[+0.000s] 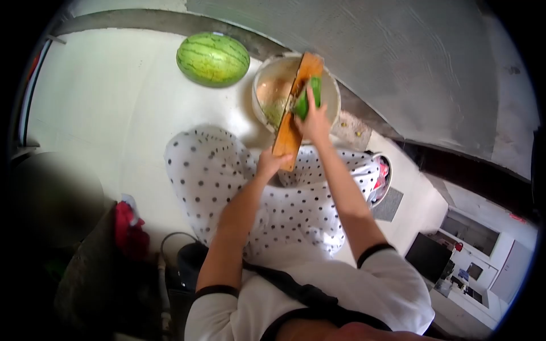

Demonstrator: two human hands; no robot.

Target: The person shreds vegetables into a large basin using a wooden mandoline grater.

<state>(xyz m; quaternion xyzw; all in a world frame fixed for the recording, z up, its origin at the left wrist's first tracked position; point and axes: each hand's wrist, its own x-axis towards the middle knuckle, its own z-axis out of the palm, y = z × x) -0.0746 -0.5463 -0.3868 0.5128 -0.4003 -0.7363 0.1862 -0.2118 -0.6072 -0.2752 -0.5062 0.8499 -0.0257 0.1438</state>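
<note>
A long wooden board, which looks like a grater, leans tilted across a round white bucket. My left hand grips the board's near end, over my lap. Against the middle of the board, my right hand holds a green vegetable piece, its fingers spread along the top. Pale green shreds lie inside the bucket below the board. The underside of the green piece is hidden.
A whole watermelon lies on the floor left of the bucket. A small bin stands by my right knee. Red cloth is at the left, and a grey wall rises behind the bucket.
</note>
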